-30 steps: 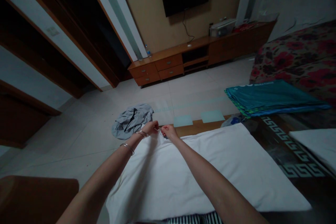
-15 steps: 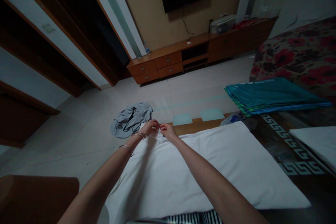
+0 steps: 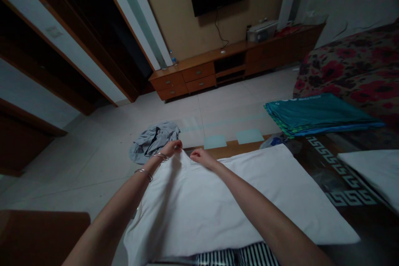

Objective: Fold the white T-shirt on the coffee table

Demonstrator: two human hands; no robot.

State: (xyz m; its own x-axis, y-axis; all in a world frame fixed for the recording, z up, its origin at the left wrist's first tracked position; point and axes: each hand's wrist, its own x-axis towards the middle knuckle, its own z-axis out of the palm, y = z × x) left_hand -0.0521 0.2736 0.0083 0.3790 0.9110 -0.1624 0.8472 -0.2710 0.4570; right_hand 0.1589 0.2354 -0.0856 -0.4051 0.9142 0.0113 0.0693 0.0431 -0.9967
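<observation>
A white shirt [image 3: 224,199] lies spread flat, its far left part lifted into a small peak. At that peak my left hand [image 3: 172,148] is closed, pinching the raised edge of the cloth; two sets of bracelets circle this wrist. Just to the right, my right hand [image 3: 201,157] has its fingers curled together at the shirt's far edge, pinching the fabric. A short gap separates the two hands, with cloth stretched between them. My right forearm crosses over the middle of the shirt and hides part of it.
Grey crumpled clothing [image 3: 154,141] lies on the floor beyond my left hand. A folded teal stack [image 3: 321,112] sits at the right, near a flowered cover [image 3: 355,66]. Another white cloth [image 3: 374,170] is at the right edge. A wooden cabinet [image 3: 199,77] stands along the wall.
My hands have drawn apart: the left has moved left and slightly up, pulling the shirt's edge out, while the right has shifted slightly right. The cloth between them is tauter.
</observation>
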